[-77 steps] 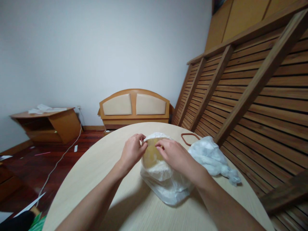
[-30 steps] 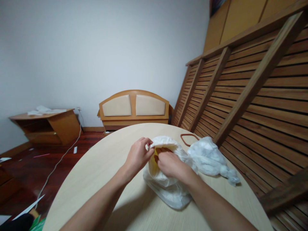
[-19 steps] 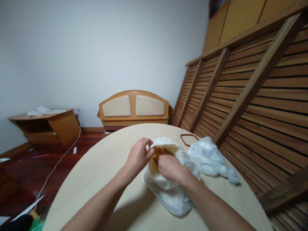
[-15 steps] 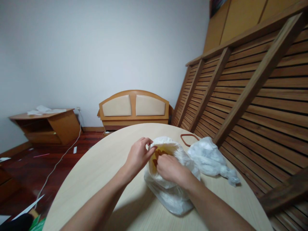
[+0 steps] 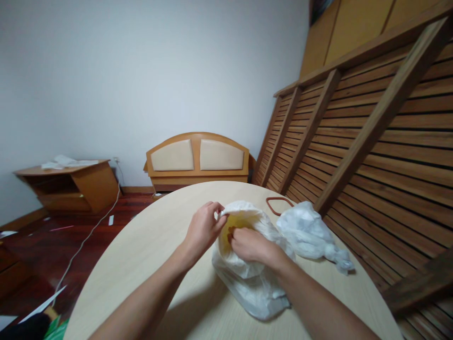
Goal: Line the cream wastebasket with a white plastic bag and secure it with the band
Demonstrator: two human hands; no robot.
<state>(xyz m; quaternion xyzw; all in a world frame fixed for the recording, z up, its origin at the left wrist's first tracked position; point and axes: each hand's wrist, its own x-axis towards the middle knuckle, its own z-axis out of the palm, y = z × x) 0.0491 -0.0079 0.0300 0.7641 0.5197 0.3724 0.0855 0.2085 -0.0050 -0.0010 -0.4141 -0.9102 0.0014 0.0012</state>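
Note:
A white plastic bag (image 5: pixel 264 293) stands on the round pale wooden table (image 5: pixel 148 236), its mouth open and its inside looking yellowish. My left hand (image 5: pixel 204 224) pinches the bag's rim at the left, thumb against fingers. Reaching into the mouth from the right, my right hand (image 5: pixel 247 242) has curled fingers, and the tips are partly hidden inside the bag. Whatever those fingers grip, if anything, does not show.
Right of the bag lies a second, knotted white plastic bag (image 5: pixel 307 231). Behind it rests a brown ring-shaped handle (image 5: pixel 279 206). Wooden slats (image 5: pixel 371 156) lean along the right side. A low cabinet (image 5: pixel 71 184) and a headboard (image 5: pixel 198 156) stand by the wall.
My right hand has shifted slightly, its fingers more curled inside the bag's mouth. The bag's lower right side bulges a little farther out. My left hand stays on the rim.

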